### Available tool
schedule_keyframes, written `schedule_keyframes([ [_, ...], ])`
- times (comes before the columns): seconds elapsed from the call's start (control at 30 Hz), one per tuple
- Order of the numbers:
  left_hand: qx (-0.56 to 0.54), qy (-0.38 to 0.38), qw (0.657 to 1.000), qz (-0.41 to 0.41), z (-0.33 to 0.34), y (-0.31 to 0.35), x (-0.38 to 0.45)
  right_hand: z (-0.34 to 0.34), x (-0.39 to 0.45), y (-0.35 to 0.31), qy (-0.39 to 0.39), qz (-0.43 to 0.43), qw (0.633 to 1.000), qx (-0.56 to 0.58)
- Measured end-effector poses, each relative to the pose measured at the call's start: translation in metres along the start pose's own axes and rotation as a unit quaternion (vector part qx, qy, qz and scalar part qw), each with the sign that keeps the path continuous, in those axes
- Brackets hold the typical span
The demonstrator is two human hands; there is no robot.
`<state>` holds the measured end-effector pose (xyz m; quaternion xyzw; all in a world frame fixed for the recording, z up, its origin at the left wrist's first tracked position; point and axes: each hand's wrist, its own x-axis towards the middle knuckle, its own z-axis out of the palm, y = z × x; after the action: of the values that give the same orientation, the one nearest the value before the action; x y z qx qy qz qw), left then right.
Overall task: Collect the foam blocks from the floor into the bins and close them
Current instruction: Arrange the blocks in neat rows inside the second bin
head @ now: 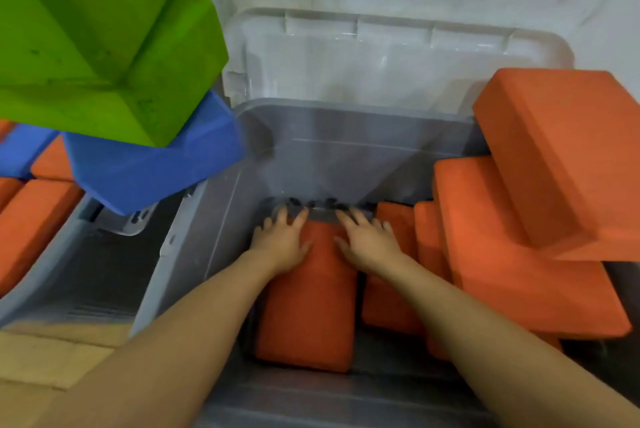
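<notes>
Inside the clear plastic bin [221, 219], both hands lie flat, fingers spread, on one orange foam block [308, 306]: left hand [280, 244] on its left edge, right hand [370, 240] on its right. More orange blocks [540, 219] pile against the bin's right wall. The open lid [391, 57] leans behind; green block [104, 39] and blue block [152, 164] top the left bin.

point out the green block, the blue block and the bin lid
green block [104, 39], head view, on its broad top face
blue block [152, 168], head view, on its front face
bin lid [381, 57], head view, on its clear middle panel
</notes>
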<state>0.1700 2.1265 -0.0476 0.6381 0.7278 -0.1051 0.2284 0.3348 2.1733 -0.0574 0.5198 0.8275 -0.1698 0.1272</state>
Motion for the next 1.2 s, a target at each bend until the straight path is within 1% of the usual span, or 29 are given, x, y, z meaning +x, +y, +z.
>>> schedule_keyframes([
  [0.07, 0.004, -0.045, 0.999, 0.009, 0.009, -0.002, 0.008, 0.012, 0.005, 0.0, -0.036, 0.015, 0.999, 0.006],
  [0.13, 0.01, -0.061, 0.998, 0.013, 0.017, -0.001, 0.011, 0.022, 0.006, -0.002, -0.049, 0.017, 0.999, 0.012],
  [0.27, -0.017, -0.066, 0.998, -0.003, 0.012, 0.002, 0.012, 0.02, 0.002, -0.011, -0.022, 0.023, 0.997, 0.071],
  [0.33, -0.028, -0.043, 0.999, -0.003, 0.001, 0.004, 0.007, 0.007, -0.003, -0.012, 0.014, 0.03, 0.996, 0.086],
  [0.47, -0.016, 0.06, 0.998, 0.013, -0.031, 0.016, -0.02, -0.025, -0.026, -0.016, 0.117, 0.03, 0.986, 0.111],
  [0.57, -0.002, 0.15, 0.988, 0.018, -0.05, 0.02, -0.052, -0.045, -0.047, -0.02, 0.184, 0.008, 0.973, 0.138],
  [0.63, -0.003, 0.175, 0.984, 0.022, -0.054, 0.018, -0.073, -0.052, -0.058, -0.022, 0.219, -0.02, 0.962, 0.159],
  [0.73, -0.005, 0.189, 0.981, 0.045, -0.049, 0.012, -0.097, -0.053, -0.072, -0.024, 0.228, -0.038, 0.95, 0.208],
  [0.8, 0.04, 0.234, 0.968, 0.076, -0.048, 0.005, -0.103, -0.052, -0.08, -0.024, 0.221, -0.05, 0.951, 0.211],
  [0.87, 0.058, 0.236, 0.965, 0.095, -0.052, -0.002, -0.104, -0.053, -0.084, -0.021, 0.214, -0.072, 0.956, 0.186],
  [0.97, 0.016, 0.149, 0.983, 0.106, -0.053, -0.007, -0.105, -0.055, -0.088, -0.016, 0.215, -0.091, 0.955, 0.185],
  [1.0, 0.01, 0.128, 0.984, 0.123, -0.05, -0.011, -0.105, -0.055, -0.088, -0.014, 0.219, -0.098, 0.951, 0.194],
  [1.03, 0.011, 0.125, 0.982, 0.142, -0.05, -0.014, -0.106, -0.054, -0.089, -0.012, 0.22, -0.107, 0.948, 0.202],
  [1.1, 0.007, 0.134, 0.976, 0.17, -0.051, -0.017, -0.11, -0.051, -0.088, -0.01, 0.227, -0.125, 0.943, 0.209],
  [1.13, 0.005, 0.146, 0.974, 0.172, -0.052, -0.019, -0.111, -0.05, -0.086, -0.009, 0.239, -0.133, 0.939, 0.21],
  [1.17, 0.007, 0.168, 0.971, 0.171, -0.053, -0.019, -0.111, -0.051, -0.083, -0.01, 0.257, -0.137, 0.933, 0.213],
  [1.2, 0.015, 0.21, 0.963, 0.17, -0.052, -0.018, -0.11, -0.052, -0.08, -0.011, 0.277, -0.136, 0.925, 0.22],
])
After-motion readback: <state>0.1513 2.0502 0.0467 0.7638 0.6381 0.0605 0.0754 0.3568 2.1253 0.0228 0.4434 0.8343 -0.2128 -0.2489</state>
